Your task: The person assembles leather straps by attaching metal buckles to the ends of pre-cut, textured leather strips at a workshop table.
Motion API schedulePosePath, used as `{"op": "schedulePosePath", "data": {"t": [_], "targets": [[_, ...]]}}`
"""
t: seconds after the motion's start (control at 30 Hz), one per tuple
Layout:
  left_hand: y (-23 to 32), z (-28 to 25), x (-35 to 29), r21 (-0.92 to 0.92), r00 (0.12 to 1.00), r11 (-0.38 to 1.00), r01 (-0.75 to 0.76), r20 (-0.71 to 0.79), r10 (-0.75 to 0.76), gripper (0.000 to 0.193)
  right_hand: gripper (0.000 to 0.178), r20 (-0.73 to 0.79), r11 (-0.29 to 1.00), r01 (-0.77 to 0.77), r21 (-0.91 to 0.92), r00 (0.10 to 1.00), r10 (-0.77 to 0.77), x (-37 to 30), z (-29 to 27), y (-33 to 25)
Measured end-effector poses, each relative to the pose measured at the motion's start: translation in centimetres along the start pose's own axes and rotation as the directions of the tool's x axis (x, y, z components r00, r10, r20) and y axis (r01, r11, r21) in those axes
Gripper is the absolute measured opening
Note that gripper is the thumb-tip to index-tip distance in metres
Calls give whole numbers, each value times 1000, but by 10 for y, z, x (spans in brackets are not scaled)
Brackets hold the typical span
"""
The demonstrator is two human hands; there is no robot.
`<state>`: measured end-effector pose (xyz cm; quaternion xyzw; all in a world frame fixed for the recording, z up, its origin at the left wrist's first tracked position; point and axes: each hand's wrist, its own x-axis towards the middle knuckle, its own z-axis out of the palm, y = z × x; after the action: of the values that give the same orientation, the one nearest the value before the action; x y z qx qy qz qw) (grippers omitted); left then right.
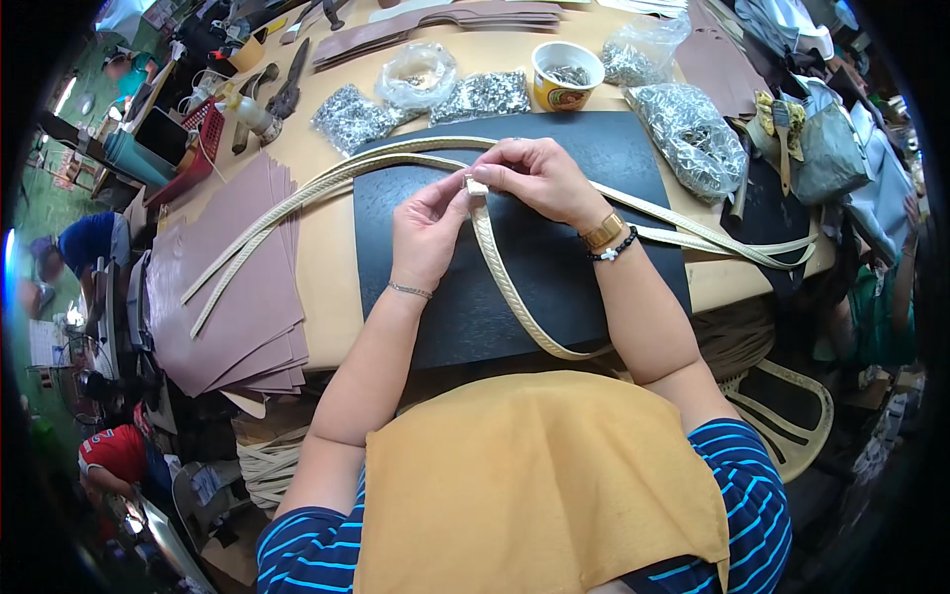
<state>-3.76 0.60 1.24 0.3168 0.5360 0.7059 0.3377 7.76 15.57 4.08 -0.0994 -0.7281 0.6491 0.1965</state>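
Over a black board (pixel 435 297) I hold one end of a cream strap (pixel 505 282) with a braided-looking pattern. A small pale, shiny end piece (pixel 476 187) sits between my fingertips; whether it is metal or folded strap I cannot tell. My left hand (pixel 427 226) pinches it from the left, thumb and fingers closed. From the right, my right hand (pixel 544 180) grips the same end with bent fingers. Below the hands, the strap hangs in a curve toward the board's near edge. More cream straps (pixel 297 193) lie behind my hands, stretching far left and right.
Stacked mauve sheets (pixel 213 287) cover the table's left side. Along the back stand bags of small metal parts (pixel 481 96) and a yellow tub (pixel 566 79). Another filled bag (pixel 690 139) and a brush (pixel 783 139) lie right. A plastic chair (pixel 797 421) stands below the right edge.
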Motion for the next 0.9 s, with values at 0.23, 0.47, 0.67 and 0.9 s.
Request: {"op": "schedulePosePath", "data": {"t": [0.23, 0.47, 0.67, 0.9], "targets": [[-6, -15, 5, -11, 994, 1000, -14, -112, 13, 21, 16, -18, 802, 468, -371, 860, -511, -2, 23, -16], [15, -4, 0, -588, 894, 674, 448, 295, -337, 36, 13, -238, 937, 295, -188, 912, -334, -3, 16, -8], [-3, -12, -3, -514, 926, 770, 377, 201, -319, 24, 16, -271, 939, 306, -157, 901, -339, -1, 23, -9], [-1, 1, -5, -305, 953, 947, 100, -245, -179, 18, 19, -168, 993, 34, 113, 986, -14, 1, 29, 11]]}}
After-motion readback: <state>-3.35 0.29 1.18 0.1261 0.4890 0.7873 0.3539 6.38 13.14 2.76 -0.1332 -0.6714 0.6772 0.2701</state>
